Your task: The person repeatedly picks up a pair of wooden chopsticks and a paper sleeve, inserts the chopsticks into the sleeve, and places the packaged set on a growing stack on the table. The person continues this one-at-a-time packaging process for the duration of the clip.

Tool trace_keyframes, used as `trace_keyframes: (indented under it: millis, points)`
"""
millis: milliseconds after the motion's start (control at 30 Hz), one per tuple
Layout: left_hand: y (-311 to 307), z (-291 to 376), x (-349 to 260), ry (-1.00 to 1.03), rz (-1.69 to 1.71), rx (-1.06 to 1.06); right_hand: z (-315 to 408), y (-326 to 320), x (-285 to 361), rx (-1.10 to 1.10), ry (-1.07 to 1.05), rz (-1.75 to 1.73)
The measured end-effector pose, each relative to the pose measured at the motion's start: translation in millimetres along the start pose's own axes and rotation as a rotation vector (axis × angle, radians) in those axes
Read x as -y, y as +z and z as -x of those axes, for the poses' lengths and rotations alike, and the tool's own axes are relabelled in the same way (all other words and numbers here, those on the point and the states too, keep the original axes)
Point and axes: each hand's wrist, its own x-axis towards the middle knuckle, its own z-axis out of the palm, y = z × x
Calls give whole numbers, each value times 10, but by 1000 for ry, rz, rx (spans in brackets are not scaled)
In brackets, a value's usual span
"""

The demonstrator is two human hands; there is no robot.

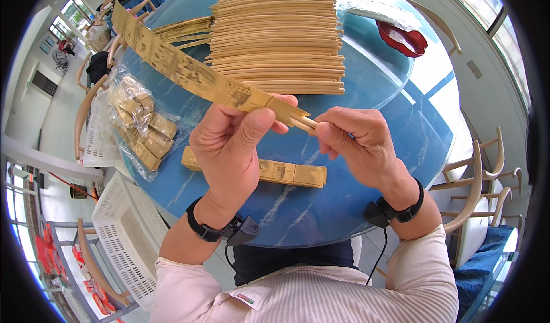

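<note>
A long printed paper chopstick sleeve (184,71) slants up to the left, pinched near its right end between the thumb and fingers of my left hand (234,144). My right hand (356,144) grips a pair of wooden chopsticks (303,123). Their tips sit at the sleeve's split mouth; how far in they reach is hidden. Beneath my left hand lies a stack of flat printed sleeves (296,173), partly covered by that hand. Beyond both hands, a big pile of bare wooden chopsticks (277,39) lies crosswise on the blue table (275,220).
At the left, a clear plastic bag (144,121) holds bundled sleeves. Some sleeved chopsticks (184,33) stick out left of the pile. A red dish (401,39) and a plastic package (382,13) stand far right. White plastic crates (129,237) and wooden chairs (470,194) surround the table.
</note>
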Motion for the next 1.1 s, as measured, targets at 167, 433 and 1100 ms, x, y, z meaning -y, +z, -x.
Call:
trace_keyframes:
  millis: [167, 433, 1100]
  points:
    - [60, 124, 65, -74, -128, 4, -3, 14, -33, -17, -97, 57]
    - [89, 54, 46, -142, -80, -104, -36, 54, -1, -112, -83, 199]
    - [159, 110, 127, -342, -197, 71, -27, 41, -58, -115, 138, 52]
